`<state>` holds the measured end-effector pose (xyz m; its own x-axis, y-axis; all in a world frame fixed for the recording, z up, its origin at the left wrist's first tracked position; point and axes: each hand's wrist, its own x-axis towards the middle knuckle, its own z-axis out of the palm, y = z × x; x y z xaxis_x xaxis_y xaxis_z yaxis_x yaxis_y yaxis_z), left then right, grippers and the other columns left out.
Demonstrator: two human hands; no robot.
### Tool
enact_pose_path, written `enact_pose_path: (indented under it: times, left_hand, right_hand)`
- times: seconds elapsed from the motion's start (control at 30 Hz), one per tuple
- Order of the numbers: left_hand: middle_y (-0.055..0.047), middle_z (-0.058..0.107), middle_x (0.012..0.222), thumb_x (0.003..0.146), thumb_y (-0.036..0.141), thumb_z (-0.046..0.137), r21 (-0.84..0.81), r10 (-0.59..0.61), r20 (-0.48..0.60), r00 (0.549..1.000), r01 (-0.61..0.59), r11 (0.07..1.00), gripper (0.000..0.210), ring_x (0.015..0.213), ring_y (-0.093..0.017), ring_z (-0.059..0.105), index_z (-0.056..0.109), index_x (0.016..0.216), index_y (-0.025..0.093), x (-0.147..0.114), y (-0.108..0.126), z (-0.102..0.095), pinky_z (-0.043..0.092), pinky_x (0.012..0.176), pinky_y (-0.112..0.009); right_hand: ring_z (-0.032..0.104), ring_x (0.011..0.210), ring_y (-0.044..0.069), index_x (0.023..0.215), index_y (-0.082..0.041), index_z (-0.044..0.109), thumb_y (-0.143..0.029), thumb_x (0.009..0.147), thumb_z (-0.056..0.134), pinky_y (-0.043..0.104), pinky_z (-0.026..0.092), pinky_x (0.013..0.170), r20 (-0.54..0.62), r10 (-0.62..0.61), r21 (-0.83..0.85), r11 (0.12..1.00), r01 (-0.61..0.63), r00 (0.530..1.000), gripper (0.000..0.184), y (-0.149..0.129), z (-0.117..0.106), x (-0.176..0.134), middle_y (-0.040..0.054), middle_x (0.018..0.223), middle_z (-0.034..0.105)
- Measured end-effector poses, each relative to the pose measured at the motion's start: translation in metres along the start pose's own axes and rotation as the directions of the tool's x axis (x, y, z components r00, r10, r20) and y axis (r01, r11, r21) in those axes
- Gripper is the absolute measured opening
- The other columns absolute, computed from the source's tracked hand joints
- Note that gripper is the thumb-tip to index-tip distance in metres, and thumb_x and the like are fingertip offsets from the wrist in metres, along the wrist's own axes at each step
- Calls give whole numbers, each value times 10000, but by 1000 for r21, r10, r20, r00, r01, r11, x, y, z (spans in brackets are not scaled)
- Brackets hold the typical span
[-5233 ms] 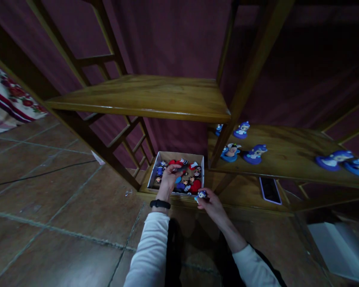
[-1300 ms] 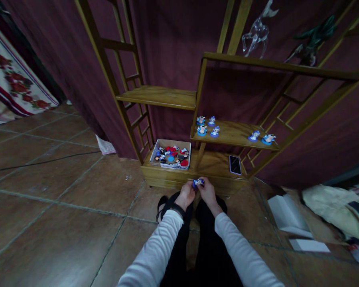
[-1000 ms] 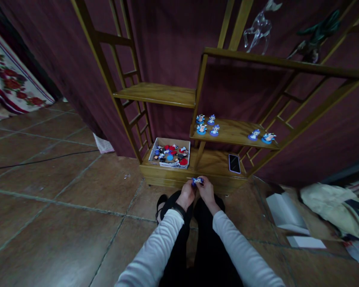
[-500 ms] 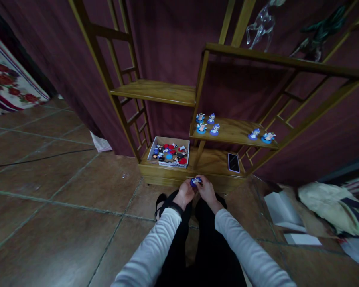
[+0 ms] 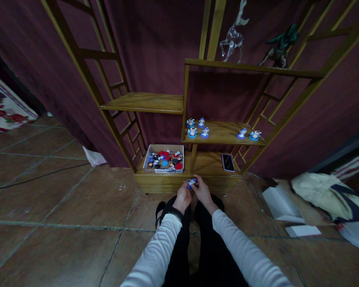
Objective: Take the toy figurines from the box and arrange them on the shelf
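Observation:
A small purple-and-white figurine [image 5: 192, 182] is held between both hands in front of the low cabinet. My left hand [image 5: 184, 196] grips it from the left, and my right hand [image 5: 202, 190] has its fingers closed on its right side. Beyond them, an open cardboard box [image 5: 149, 150] on the cabinet top holds several jumbled figurines with red, blue and black parts. On the middle shelf [image 5: 221, 133], several blue- and purple-based figurines stand upright: a group at the left end, plus a purple-based one [image 5: 241, 134] and a blue-based one [image 5: 255, 135] at the right.
A phone [image 5: 228, 162] lies on the cabinet top, right of the box. A clear glass deer [image 5: 233, 42] and a dark green statuette [image 5: 281, 48] stand on the upper shelf. White boxes [image 5: 283, 205] and a cream cloth bundle [image 5: 326, 195] lie on the floor at right.
The camera view has shifted, so the shelf appears lower and further left. Both hands still hold the figurine, which looks slightly turned.

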<state>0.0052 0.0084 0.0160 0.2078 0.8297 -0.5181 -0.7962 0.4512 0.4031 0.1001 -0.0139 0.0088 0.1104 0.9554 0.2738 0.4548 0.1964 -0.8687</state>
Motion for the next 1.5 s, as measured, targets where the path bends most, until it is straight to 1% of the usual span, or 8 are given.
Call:
enact_pose_path:
  times: [0.1,0.3,0.47,0.73,0.93,1.17,1.3,1.5]
  left_hand:
    - [-51,628,731,821,91,459,14,37,2,999,-37,999,150,646,-107,590,605,840,118,0,2,-1,474,647,-203]
    - [-51,622,695,816,117,496,74,33,37,999,-36,997,122,625,-104,582,617,824,100,-2,6,-3,474,638,-203]
    - [-56,649,742,789,93,531,193,12,112,994,-33,981,95,656,-110,602,622,814,104,1,11,-8,471,621,-206]
    - [-62,637,662,764,83,577,301,-82,37,996,67,951,42,578,-124,594,612,779,102,8,19,-13,485,582,-245]
    - [-88,655,703,763,67,578,311,-107,71,992,80,947,116,599,-140,611,630,862,98,10,21,-14,499,597,-264]
    - [-75,655,719,757,47,574,269,-126,49,991,109,957,199,617,-132,618,630,937,112,12,20,-13,512,648,-283]
    - [-60,662,740,775,63,565,225,-78,78,994,59,972,227,633,-120,624,622,979,145,10,20,-11,511,661,-266]
    - [-62,660,725,769,98,602,259,-20,86,996,-3,966,175,582,-105,612,631,939,129,8,18,-9,510,613,-234]
  right_hand:
    - [619,835,158,1085,-230,545,-216,751,546,301,483,801,-19,20,24,1000,-20,1000,335,-2,3,0,32,983,630]
    - [585,784,164,787,-202,615,-219,740,566,288,469,757,-57,33,-78,996,-38,998,70,3,3,8,32,853,591]
    - [580,761,158,754,-193,621,-229,755,547,270,458,724,-33,25,-49,998,-27,999,82,8,-6,12,20,804,582]
    - [573,730,151,710,-188,625,-281,755,570,256,446,690,-5,30,-42,999,-31,1000,117,14,-11,14,12,762,579]
    - [568,692,145,633,-190,612,-300,735,587,248,445,659,-30,54,-30,998,-55,998,151,16,-10,15,3,716,562]
    - [607,745,162,732,-202,672,-294,729,586,272,475,712,-63,79,26,997,-77,995,126,15,-9,15,23,777,631]
    - [629,823,181,861,-218,687,-278,758,545,316,480,788,-77,103,80,992,-97,992,185,18,-8,14,37,874,684]
    - [641,809,180,829,-220,696,-249,764,522,328,481,808,-111,104,94,991,-93,988,188,14,-8,10,28,863,703]
